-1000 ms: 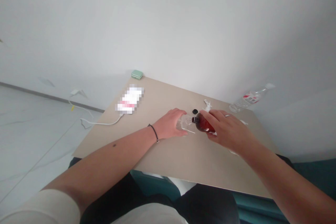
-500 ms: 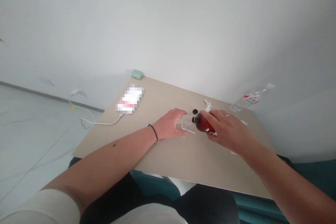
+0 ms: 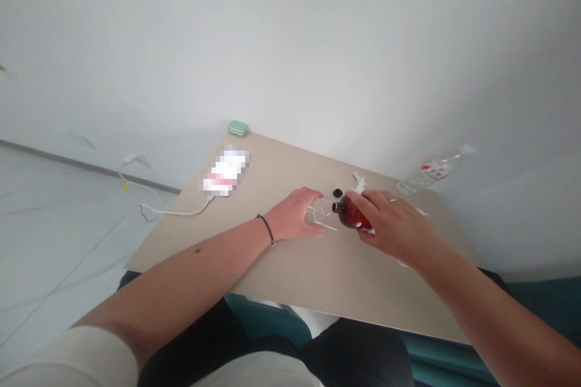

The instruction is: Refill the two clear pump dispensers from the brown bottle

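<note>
My left hand (image 3: 294,214) is wrapped round a clear plastic cup (image 3: 319,213) on the table. In my right hand (image 3: 393,221) is a dark red bottle (image 3: 354,213), tipped on its side with its uncapped neck pointing left at the cup's mouth. Whether any liquid runs between them is too small to tell. A black bottle cap (image 3: 337,193) lies on the table just beyond the bottle's neck. Behind the right hand, a crumpled white scrap (image 3: 359,182) touches the tabletop.
The beige table (image 3: 290,275) meets the wall at its far edge. A clear water bottle (image 3: 433,170) stands at the back right. On the left lie a phone (image 3: 226,170) with a white cable (image 3: 181,213) and a small green case (image 3: 237,128).
</note>
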`<state>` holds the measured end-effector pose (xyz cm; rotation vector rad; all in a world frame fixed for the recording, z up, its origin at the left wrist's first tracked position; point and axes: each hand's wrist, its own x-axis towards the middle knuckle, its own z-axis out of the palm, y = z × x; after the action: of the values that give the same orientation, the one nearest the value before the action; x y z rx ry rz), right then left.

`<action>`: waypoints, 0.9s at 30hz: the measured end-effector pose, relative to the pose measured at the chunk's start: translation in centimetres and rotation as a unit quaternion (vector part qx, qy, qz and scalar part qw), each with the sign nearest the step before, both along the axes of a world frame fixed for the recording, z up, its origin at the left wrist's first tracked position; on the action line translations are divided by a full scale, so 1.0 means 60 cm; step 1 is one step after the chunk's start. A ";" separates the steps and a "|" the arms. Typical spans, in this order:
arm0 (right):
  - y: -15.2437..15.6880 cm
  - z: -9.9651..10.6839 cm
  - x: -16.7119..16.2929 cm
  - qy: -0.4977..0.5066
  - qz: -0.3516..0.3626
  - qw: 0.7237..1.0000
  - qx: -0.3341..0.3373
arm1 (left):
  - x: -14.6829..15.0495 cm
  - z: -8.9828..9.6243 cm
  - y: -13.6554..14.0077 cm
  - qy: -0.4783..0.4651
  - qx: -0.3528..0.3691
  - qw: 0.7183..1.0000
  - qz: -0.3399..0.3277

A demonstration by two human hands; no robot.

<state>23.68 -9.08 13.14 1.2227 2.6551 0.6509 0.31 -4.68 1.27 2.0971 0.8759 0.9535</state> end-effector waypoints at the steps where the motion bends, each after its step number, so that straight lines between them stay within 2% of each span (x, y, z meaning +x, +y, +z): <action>1: 0.000 0.000 0.000 0.000 0.000 1.000 0.001 | 0.000 0.000 0.000 0.001 0.000 1.000 0.000; 27: -0.001 0.017 -0.015 -0.037 -0.013 0.999 -0.013 | 0.001 -0.002 0.001 -0.003 -0.004 1.000 0.000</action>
<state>22.76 -9.17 14.19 1.2001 2.5744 0.6441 0.36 -4.59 1.15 2.0863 0.8749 0.9543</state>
